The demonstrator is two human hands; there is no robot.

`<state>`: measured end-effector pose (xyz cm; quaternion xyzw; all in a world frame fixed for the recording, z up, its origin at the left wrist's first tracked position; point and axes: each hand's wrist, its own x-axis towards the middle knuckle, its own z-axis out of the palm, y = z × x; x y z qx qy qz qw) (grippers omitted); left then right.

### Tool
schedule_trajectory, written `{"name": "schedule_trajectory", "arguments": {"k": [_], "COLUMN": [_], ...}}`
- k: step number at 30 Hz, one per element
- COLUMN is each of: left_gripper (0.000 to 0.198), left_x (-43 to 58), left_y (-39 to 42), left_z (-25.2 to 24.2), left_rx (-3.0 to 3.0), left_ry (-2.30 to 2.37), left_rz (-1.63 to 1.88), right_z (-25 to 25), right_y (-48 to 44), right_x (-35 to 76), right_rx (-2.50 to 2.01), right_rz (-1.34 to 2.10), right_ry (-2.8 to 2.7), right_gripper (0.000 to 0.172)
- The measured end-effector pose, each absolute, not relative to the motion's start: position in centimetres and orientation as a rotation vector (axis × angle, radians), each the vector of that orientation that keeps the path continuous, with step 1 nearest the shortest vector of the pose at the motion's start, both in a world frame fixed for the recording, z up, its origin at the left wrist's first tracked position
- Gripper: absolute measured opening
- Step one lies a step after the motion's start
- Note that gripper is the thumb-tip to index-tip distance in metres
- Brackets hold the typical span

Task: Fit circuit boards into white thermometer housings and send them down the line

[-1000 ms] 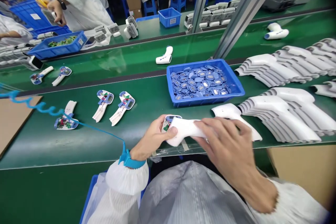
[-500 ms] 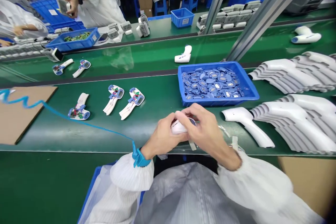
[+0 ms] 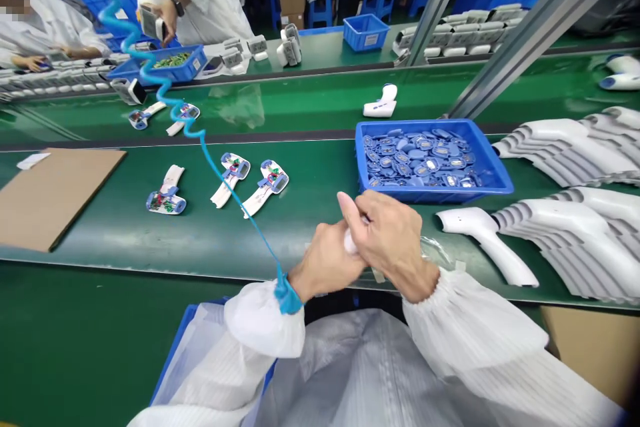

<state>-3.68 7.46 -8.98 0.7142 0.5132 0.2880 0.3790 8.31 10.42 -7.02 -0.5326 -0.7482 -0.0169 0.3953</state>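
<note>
The two hands are held close together over the green bench point(image 3: 200, 247), with the wrists bent in. The right hand point(image 3: 387, 243) is laid over the left hand point(image 3: 325, 260), and one finger is stuck out up and to the left. A small white plastic piece point(image 3: 351, 243) is gripped between the two hands. Only a little bit of it can be seen, so which way it points and how its long side lies cannot be told. A blue tray point(image 3: 430, 196) of small blue parts point(image 3: 420, 160) is just past the hands. A white gun-shaped shell point(image 3: 480, 230) is lying to the right of the right hand. A blue strap point(image 3: 287, 297) is worn on the left wrist.
</note>
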Motion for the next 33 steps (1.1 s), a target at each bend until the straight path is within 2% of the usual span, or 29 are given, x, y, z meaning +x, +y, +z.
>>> {"name": "schedule_trajectory", "arguments": {"k": [4,7,10,13,17,21,25,27,29,31,33], "left_gripper": [0.03,0.027,0.035,0.042,0.038,0.035,0.029,0.026,0.035,0.038,0.024], "left_x": [-3.8,-4.3,-4.7,-4.5,-3.8,-4.9,-8.7,-10.3,-10.9,-10.6,-9.8], "left_y": [7.5,8.0,8.1,7.8,7.4,7.1,7.0,7.2,7.6,8.4,9.2], "left_z": [-8.8,-8.4,-8.2,-8.9,-9.7,-9.1,-7.4,-6.7,-6.3,-6.1,-6.1], "left_rx": [2.03,1.966,1.853,1.954,2.083,2.046,1.922,1.969,2.134,2.387,2.56], "left_ry": [1.482,1.349,1.305,1.475,1.737,1.656,1.742,1.777,1.803,1.832,1.827], "left_rz": [0.666,0.741,0.773,0.684,0.531,0.54,0.481,0.534,0.572,0.411,0.143], "right_z": [-7.0,-6.7,-6.7,-7.5,-8.2,-7.3,-5.7,-5.1,-4.8,-4.9,-5.2], "right_y": [10.8,11.0,10.9,11.2,11.5,11.2,13.7,16.5,19.7,22.6,24.6], "right_x": [8.0,8.1,8.2,7.8,6.7,7.3,11.2,13.4,14.6,14.6,13.9], "right_rx": [-1.248,-1.262,-1.313,-1.323,-1.315,-1.255,-1.313,-1.448,-1.572,-1.62,-1.647], "right_rz": [-0.078,-0.119,-0.09,-0.033,-0.022,0.174,0.469,0.381,0.261,0.241,0.268], "right_ry": [-1.925,-1.842,-1.804,-1.869,-1.839,-1.968,-2.051,-2.085,-2.164,-2.249,-2.311], "right_gripper": [0.052,0.052,0.05,0.049,0.05,0.047,0.029,0.025,0.027,0.025,0.018]}}
